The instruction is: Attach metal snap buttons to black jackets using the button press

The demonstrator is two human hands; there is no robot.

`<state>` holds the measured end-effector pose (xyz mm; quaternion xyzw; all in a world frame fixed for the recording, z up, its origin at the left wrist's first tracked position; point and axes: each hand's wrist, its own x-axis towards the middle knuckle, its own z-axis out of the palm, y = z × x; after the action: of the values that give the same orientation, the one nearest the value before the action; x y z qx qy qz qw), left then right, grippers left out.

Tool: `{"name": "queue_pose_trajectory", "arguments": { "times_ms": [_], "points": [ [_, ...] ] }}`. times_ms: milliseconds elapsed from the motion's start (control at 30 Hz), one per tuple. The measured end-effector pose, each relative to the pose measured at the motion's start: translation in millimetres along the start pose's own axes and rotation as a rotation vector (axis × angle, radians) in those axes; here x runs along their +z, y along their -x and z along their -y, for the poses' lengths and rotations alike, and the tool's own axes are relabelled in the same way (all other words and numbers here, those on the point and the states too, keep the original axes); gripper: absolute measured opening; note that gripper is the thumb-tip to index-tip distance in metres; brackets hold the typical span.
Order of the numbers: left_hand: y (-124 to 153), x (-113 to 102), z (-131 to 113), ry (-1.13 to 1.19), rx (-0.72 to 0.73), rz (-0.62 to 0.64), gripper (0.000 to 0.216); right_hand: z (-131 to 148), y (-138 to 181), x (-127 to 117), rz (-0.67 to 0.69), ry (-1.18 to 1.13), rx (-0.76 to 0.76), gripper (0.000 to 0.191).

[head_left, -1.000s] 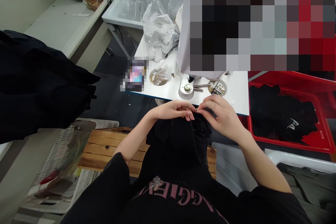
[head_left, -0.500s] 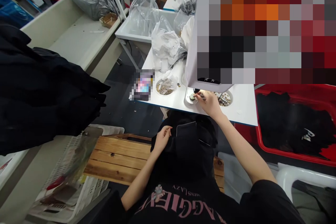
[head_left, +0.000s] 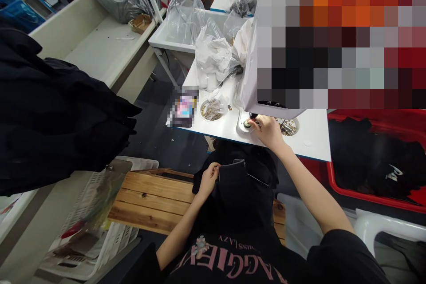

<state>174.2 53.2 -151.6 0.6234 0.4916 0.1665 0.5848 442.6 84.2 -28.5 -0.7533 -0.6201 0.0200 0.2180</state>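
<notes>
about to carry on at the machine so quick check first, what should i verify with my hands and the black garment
1. Right hand at the round metal die: cannot tell, the fingers hide what is there.
2. Left hand on the black garment: ok, touching its edge.
3. Garment away from the die: ok, it sits in front of the white table.
4. Dish of gold-coloured fittings beside the die: ok, stocked.
5. Machine above the die: cannot tell, blurred.

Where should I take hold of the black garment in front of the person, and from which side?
Take the raised folded edge at the top of the black garment, coming from the left, beside the left hand already on the cloth. That edge stands up as a clear lip, while the cloth below it is bunched and soft, so it looks harder to grip.
</notes>
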Motion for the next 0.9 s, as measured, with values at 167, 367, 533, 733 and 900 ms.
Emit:
{"name": "queue_pose_trajectory", "arguments": {
  "times_ms": [167, 367, 533, 733, 900],
  "points": [
    [0.2, 0.7, 2.5, 0.004, 0.014, -0.007, 0.023, -0.7, 1.4, 3.5, -0.01, -0.045, 0.024, 0.026],
    [-0.6, 1.8, 4.9, 0.024, 0.007, -0.02, 0.024, -0.7, 3.9, 4.9, -0.035, -0.128, 0.015, 0.024],
    [-0.4, 1.8, 4.3, 0.027, -0.001, -0.021, 0.023, -0.1, 3.8, 3.4, -0.016, -0.15, 0.022, 0.024],
    [0.5, 1.8, 3.2, -0.002, 0.02, -0.036, 0.022, 0.4, 3.9, 1.1, -0.008, -0.192, 0.03, 0.02],
    [1.1, 2.2, 2.9, -0.007, 0.022, -0.033, 0.022, 2.4, 3.3, -0.5, -0.009, -0.25, 0.06, 0.017]
  ]
}}
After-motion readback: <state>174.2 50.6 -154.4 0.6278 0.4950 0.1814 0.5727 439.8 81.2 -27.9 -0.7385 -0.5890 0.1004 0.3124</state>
